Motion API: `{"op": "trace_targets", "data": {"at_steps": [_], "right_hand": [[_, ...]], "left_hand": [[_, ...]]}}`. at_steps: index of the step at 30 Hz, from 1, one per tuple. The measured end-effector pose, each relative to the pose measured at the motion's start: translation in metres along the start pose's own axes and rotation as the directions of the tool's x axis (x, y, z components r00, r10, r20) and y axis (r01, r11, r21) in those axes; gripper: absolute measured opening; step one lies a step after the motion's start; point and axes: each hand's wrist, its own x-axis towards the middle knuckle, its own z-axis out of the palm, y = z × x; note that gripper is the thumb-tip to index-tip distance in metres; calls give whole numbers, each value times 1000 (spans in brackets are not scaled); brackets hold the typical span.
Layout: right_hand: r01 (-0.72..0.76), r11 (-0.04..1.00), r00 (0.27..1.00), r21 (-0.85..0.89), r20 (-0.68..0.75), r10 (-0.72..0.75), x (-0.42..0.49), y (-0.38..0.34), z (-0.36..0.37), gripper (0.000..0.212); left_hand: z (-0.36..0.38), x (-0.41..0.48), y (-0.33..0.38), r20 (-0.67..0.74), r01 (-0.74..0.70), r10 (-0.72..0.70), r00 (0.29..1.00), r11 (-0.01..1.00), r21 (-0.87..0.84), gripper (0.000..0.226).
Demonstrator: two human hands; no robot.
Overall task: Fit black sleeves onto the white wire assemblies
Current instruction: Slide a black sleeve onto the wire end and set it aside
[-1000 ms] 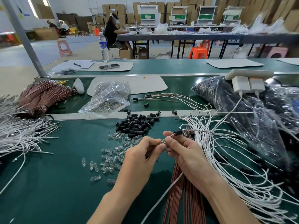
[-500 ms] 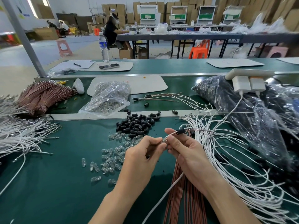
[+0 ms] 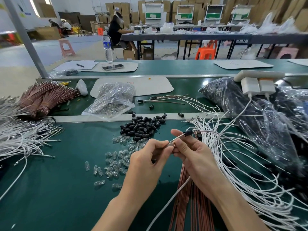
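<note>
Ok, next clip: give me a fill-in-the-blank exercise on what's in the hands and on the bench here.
1. The left hand and right hand both pinch one wire assembly, whose sleeve is ___ in colour.
2. The loose clear bulbs lie to the ___ of both hands.
3. The water bottle at the back stands ___.
Missing words: black; left; upright.

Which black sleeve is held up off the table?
The black sleeve on the wire that the right hand holds; the sleeve pile lies loose on the table.
</note>
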Motion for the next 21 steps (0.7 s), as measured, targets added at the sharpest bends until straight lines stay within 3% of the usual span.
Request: {"op": "trace_targets", "data": {"at_steps": [17,21], "right_hand": [[23,998,1000,-58,-4,-23,-2,3,1,37],[32,999,999,-35,-4,-32,0,5,1,49]], "left_hand": [[0,0,0,11,-24,24,1000,999,39,20],[1,-1,-1,-1,-20,20,1000,999,36,22]]}}
